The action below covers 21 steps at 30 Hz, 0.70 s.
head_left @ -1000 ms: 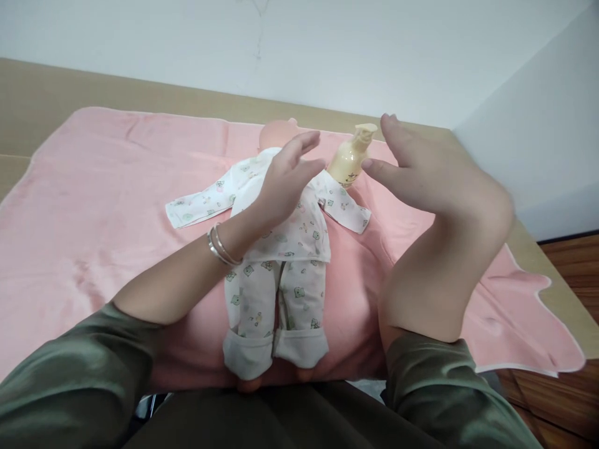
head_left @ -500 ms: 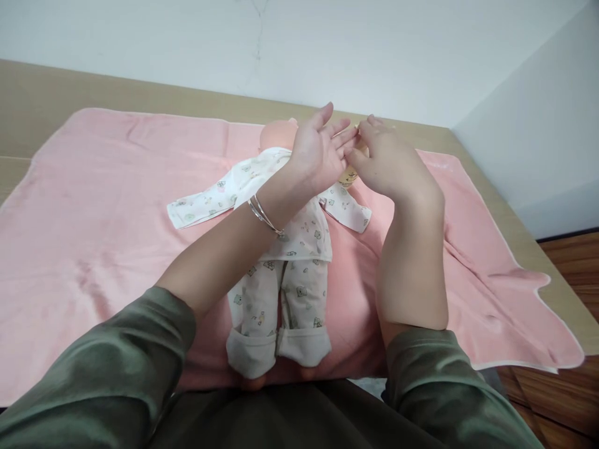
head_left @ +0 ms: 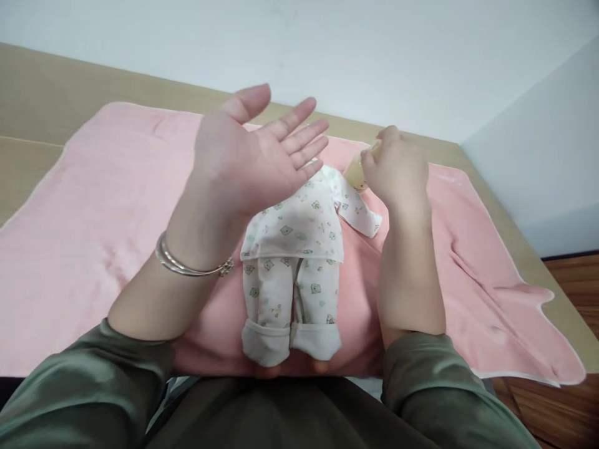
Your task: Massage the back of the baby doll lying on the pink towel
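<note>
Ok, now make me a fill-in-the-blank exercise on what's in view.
The blanket under the dressed doll is coloured ____.
Silver bangles circle the person's ____ wrist.
The left hand is open, with its ____ facing the camera.
The right hand is at the top of the pale yellow ____.
Missing words: pink; left; palm; bottle.

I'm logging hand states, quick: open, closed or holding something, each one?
Left hand: open, palm showing, holding nothing.
Right hand: curled at the top of the yellow bottle; whether it grips cannot be told.
</note>
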Each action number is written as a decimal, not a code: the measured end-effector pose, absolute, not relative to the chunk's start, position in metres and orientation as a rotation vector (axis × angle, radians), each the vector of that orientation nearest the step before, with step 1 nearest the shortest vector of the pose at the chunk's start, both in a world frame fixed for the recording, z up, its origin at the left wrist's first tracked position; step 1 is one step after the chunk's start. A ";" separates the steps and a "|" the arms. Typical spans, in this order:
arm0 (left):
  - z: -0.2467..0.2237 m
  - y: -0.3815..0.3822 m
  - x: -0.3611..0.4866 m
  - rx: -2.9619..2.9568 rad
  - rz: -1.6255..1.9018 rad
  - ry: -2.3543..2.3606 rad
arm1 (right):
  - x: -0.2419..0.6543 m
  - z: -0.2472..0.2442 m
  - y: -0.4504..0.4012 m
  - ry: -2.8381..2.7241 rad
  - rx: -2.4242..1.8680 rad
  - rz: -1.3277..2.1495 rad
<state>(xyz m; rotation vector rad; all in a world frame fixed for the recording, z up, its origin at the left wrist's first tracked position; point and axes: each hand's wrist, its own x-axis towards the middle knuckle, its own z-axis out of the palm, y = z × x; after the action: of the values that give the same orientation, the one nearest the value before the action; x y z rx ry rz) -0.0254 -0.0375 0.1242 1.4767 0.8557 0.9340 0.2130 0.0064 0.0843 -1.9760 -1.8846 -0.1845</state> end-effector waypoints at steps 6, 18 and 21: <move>0.139 -0.054 -0.054 0.779 1.101 0.483 | 0.208 0.089 0.004 -1.814 -2.027 -0.061; 0.145 -0.058 -0.046 0.487 1.043 0.590 | 0.213 0.076 0.002 -1.872 -1.931 -0.074; 0.142 -0.066 -0.039 0.497 1.041 0.483 | 0.216 0.073 0.003 -1.913 -1.894 -0.061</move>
<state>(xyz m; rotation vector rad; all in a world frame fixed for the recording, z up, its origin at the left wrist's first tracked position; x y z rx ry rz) -0.0389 -0.0664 0.1415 0.4967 0.4831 1.0411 0.2158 0.0026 0.0727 -1.8942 -1.9130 -0.0607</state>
